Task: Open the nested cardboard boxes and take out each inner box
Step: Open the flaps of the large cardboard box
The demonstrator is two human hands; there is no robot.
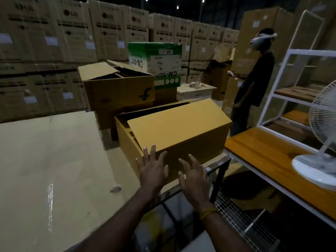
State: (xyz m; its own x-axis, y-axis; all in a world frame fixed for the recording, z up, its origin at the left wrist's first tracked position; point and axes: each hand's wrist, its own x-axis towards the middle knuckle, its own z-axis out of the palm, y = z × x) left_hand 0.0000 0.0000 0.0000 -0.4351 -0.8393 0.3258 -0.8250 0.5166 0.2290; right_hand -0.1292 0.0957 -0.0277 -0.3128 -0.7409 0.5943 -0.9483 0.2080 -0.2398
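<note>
Head view. Left hand [153,170] spread, fingers straight, fingertips at the near top edge of the yellow cardboard box [174,130]; whether they press it or hover just off it is hard to tell. Right hand [192,176] just beside the left, fingers loosely splayed, holding nothing, at the box's near face. Neither grips.

The box sits on the counter [54,160] directly ahead of both hands, near the counter's right edge. Its large top flap lies sloped, not flat, with a dark gap beyond the fingertips; probably loose, so the hands look placed to catch the flap's near edge and lift it. No inner box visible yet.

Beyond the hands, up and left: an open brown box with a blue logo [118,88], stacked on another carton; past it a green-and-white carton [154,62].

Right of the right hand: a wooden bench with a white fan [320,151]. Another person [254,79] stands well beyond it.
</note>
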